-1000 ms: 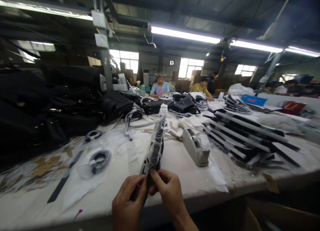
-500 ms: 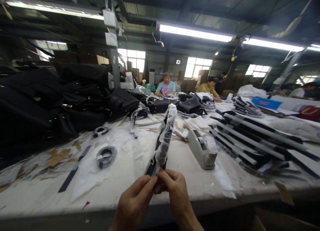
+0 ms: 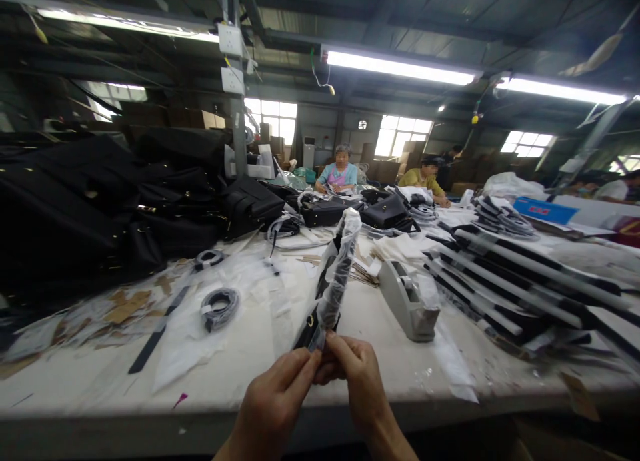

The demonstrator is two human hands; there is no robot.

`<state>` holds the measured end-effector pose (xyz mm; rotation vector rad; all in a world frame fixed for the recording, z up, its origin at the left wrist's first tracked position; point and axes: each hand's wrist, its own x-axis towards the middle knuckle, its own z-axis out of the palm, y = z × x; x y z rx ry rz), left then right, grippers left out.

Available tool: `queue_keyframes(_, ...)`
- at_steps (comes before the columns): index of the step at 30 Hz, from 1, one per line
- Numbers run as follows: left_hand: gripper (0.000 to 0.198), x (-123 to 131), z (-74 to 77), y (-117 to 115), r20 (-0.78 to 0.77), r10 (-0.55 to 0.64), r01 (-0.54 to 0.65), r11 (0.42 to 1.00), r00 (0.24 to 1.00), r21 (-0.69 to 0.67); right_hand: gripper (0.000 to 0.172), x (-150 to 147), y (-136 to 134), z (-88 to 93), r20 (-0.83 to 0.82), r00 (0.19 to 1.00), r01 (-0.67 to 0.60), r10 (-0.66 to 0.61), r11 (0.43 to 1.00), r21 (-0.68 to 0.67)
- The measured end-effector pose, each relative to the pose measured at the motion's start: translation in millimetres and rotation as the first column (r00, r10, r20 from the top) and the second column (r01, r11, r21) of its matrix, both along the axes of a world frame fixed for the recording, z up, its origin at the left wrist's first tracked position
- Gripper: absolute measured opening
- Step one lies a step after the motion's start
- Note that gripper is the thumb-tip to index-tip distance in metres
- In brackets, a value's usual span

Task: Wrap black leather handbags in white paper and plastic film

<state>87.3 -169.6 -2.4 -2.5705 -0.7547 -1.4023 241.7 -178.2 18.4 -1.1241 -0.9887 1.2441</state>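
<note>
A black bag handle (image 3: 336, 281) wrapped in white film rises upright in front of me, with a small gold metal fitting low on its left side. My left hand (image 3: 280, 388) pinches its lower end between thumb and fingers. Close beside it, my right hand (image 3: 357, 374) is closed on the film at the same end, fingertips nearly touching the left ones. The fingers hide the very bottom of the handle. Just to the right stands a grey tape dispenser (image 3: 407, 304). Left of the hands, a coiled strap (image 3: 220, 308) in film lies on thin white sheets.
Black bags (image 3: 65, 214) are heaped at the left. Film-covered black strips (image 3: 515, 281) are stacked at the right. Brown paper scraps (image 3: 127, 308) and a flat black strap (image 3: 157, 334) lie on the white table (image 3: 100, 398). Two people (image 3: 340, 171) sit across it.
The whole view has shifted slightly, so things sit a little further right. Both hands keep their pinch at the handle's lower end, and the right fingertips have moved slightly up along it.
</note>
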Motion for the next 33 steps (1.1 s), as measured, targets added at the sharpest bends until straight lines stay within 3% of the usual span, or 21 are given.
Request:
queue_keyframes(5,0.032,1,10.8,-4,-0.019,0.050,-0.048,0.996,0.999,0.077,0.050,1,-5,4.6,0.179,0.984,0.008,-0.021,0.997,0.071)
queue_keyframes(10,0.036,3,-0.2,-11,-0.041,0.097,-0.092,0.990,0.994,0.109,0.051,-1,-4,4.3,0.208,0.977,0.041,-0.051,0.998,0.050)
queue_keyframes(12,0.036,2,-4.4,-17,-0.069,0.049,-0.043,0.995,0.996,0.089,0.052,0,-3,3.2,0.217,0.975,0.041,-0.052,0.998,0.053)
queue_keyframes(15,0.040,-2,-3.6,-27,0.048,-0.036,0.037,0.999,0.998,-0.020,0.053,4,-2,2.0,0.270,0.961,0.034,-0.053,0.997,0.075)
queue_keyframes(17,0.033,-5,2.3,-28,0.257,0.072,-0.012,0.974,0.964,-0.227,0.053,7,-1,2.6,0.302,0.952,0.016,-0.043,0.996,0.092)
queue_keyframes(19,0.019,-5,9.5,-23,0.395,0.234,0.014,0.846,0.888,-0.533,0.051,8,0,3.7,0.303,0.953,-0.009,-0.023,0.995,0.104)
queue_keyframes(21,0.022,0,13.9,-16,0.449,0.266,0.208,0.616,0.853,-0.760,0.049,10,0,4.0,0.275,0.961,-0.033,-0.002,0.992,0.124)
queue_keyframes(23,0.030,8,13.1,-9,0.539,0.228,0.445,0.356,0.811,-0.822,0.049,11,1,2.7,0.255,0.967,-0.050,0.013,0.989,0.141)
queue_keyframes(25,0.032,16,8.4,-6,0.627,0.250,0.600,0.182,0.738,-0.779,0.048,12,2,0.8,0.269,0.963,-0.049,0.004,0.986,0.158)
queue_keyframes(26,0.033,20,5.6,-6,0.647,0.286,0.639,0.134,0.707,-0.758,0.047,12,2,0.0,0.288,0.958,-0.041,-0.008,0.985,0.166)
queue_keyframes(28,0.039,24,1.3,-6,0.649,0.347,0.663,0.095,0.677,-0.743,0.046,11,1,-0.2,0.333,0.942,-0.027,-0.037,0.982,0.186)
queue_keyframes(30,0.045,26,0.1,-8,0.622,0.386,0.637,0.105,0.681,-0.764,0.046,11,-1,1.7,0.384,0.922,-0.033,-0.047,0.979,0.199)
queue_keyframes(33,0.048,26,2.8,-9,0.585,0.417,0.572,0.171,0.696,-0.802,0.043,20,-2,6.9,0.474,0.880,-0.100,-0.019,0.969,0.225)
